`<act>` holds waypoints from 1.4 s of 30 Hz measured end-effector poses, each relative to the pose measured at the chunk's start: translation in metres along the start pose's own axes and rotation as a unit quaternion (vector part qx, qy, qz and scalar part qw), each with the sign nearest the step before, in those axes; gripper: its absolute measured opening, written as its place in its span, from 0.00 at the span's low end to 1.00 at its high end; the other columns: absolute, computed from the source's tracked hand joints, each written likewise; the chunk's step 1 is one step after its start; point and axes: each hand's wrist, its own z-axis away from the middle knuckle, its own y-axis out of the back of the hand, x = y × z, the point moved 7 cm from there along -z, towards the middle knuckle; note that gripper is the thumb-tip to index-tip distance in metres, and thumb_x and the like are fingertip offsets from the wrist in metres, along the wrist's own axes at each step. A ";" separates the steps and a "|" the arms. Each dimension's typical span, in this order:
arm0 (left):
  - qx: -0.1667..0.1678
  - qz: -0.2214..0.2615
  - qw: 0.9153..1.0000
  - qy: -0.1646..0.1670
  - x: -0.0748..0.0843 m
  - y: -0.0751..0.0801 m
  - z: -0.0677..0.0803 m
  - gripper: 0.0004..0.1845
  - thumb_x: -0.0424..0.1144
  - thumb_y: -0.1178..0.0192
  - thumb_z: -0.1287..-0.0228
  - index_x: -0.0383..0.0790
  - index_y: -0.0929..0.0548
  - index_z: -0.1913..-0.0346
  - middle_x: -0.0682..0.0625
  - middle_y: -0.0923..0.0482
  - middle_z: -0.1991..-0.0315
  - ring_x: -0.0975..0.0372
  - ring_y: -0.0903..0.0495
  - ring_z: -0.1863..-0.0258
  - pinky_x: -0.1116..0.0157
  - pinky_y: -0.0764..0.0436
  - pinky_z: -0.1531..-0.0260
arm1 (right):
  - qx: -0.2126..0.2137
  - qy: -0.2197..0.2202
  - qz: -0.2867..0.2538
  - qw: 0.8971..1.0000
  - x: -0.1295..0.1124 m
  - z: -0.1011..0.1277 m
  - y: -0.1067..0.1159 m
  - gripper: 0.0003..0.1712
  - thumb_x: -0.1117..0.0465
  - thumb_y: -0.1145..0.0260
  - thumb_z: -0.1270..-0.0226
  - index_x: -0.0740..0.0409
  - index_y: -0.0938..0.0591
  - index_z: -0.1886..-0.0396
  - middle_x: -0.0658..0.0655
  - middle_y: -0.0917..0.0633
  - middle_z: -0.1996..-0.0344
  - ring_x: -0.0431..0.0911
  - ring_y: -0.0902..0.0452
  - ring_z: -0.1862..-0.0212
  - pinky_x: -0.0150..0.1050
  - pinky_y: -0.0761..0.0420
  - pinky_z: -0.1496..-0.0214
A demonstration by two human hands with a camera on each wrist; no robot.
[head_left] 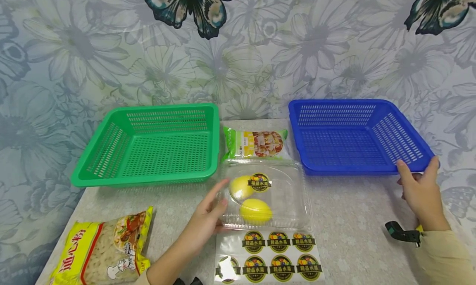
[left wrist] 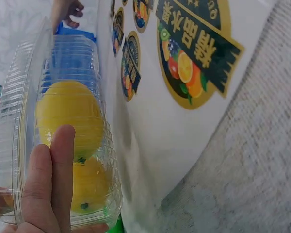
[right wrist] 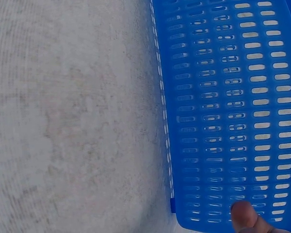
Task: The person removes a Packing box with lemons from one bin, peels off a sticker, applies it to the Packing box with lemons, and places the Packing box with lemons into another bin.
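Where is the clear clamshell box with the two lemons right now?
In the head view the clear clamshell box sits mid-table, between the green-edged snack packet behind it and the sticker sheet in front, with the left hand touching its left edge.

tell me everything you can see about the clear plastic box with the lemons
The clear plastic box is a ribbed, see-through clamshell, lid closed, lying flat on the table between the two baskets. Two yellow lemons sit inside, and a round fruit sticker is on the lid. The left hand touches its left side.
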 end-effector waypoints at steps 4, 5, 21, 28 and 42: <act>-0.005 -0.005 1.000 -0.003 0.004 0.001 0.007 0.28 0.44 0.51 0.22 0.74 0.41 0.26 0.45 0.50 0.21 0.60 0.32 0.75 0.58 0.17 0.63 | -0.003 -0.003 -0.007 1.000 0.000 -0.001 0.000 0.59 0.33 0.53 0.27 0.52 0.84 0.26 0.27 0.26 0.83 0.42 0.26 0.84 0.38 0.28 0.80; -0.006 -0.006 1.000 -0.004 0.005 0.001 0.009 0.28 0.44 0.51 0.22 0.75 0.41 0.27 0.46 0.50 0.21 0.60 0.32 0.75 0.57 0.16 0.63 | -0.006 -0.005 -0.010 1.000 0.000 -0.001 0.000 0.59 0.33 0.53 0.27 0.52 0.85 0.26 0.28 0.25 0.83 0.42 0.26 0.84 0.38 0.28 0.80; -0.002 -0.015 1.000 -0.021 0.050 -0.003 0.029 0.27 0.50 0.48 0.24 0.80 0.40 0.29 0.45 0.42 0.26 0.61 0.31 0.70 0.61 0.17 0.64 | 0.022 0.015 -0.046 0.999 0.000 -0.006 0.001 0.57 0.38 0.43 0.29 0.45 0.73 0.22 0.38 0.28 0.61 0.24 0.25 0.72 0.21 0.24 0.73; -0.017 -0.021 0.999 -0.039 0.076 -0.009 0.018 0.27 0.47 0.50 0.22 0.81 0.41 0.30 0.50 0.44 0.25 0.62 0.32 0.76 0.62 0.17 0.65 | 0.035 0.050 -0.080 0.995 -0.002 -0.007 0.003 0.51 0.43 0.40 0.29 0.46 0.64 0.22 0.33 0.30 0.59 0.20 0.26 0.67 0.19 0.22 0.70; -0.034 0.008 0.996 -0.079 0.115 -0.039 -0.029 0.27 0.45 0.52 0.22 0.81 0.40 0.30 0.46 0.47 0.23 0.62 0.32 0.81 0.58 0.13 0.59 | 0.045 0.083 -0.232 0.968 -0.007 -0.008 0.002 0.42 0.60 0.32 0.33 0.45 0.47 0.28 0.34 0.22 0.56 0.21 0.22 0.61 0.16 0.23 0.65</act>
